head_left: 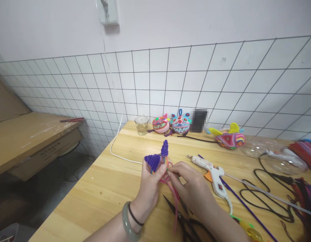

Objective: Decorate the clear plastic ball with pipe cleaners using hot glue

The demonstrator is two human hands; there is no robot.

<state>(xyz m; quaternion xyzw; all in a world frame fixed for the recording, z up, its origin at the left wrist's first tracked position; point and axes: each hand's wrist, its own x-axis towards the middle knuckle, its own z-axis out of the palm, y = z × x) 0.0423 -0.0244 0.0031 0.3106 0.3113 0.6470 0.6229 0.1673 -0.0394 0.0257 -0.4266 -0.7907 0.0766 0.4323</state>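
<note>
My left hand (pixel 148 188) is closed around a small pipe-cleaner craft piece with two purple fins (pixel 153 162) sticking up. Its body, mostly covered by my fingers, shows pink, orange and green strands. Against its right side, the fingertips of my right hand (pixel 192 183) pinch a pink pipe cleaner, whose long loose end (pixel 176 215) hangs down toward me. Black scissors (pixel 180 217) lie spread on the table just below my hands, partly hidden by my right wrist. To the right of my right hand rests a white hot glue gun (pixel 213 174).
Finished pipe-cleaner fish (pixel 181 125) stand along the wall beside a lidded glass cup (pixel 141 126). Another fish with yellow fins (pixel 230 139) sits farther right, near clear plastic shells (pixel 253 148). Black cable (pixel 261 198) and a purple pipe cleaner (pixel 246 205) spread across the right side.
</note>
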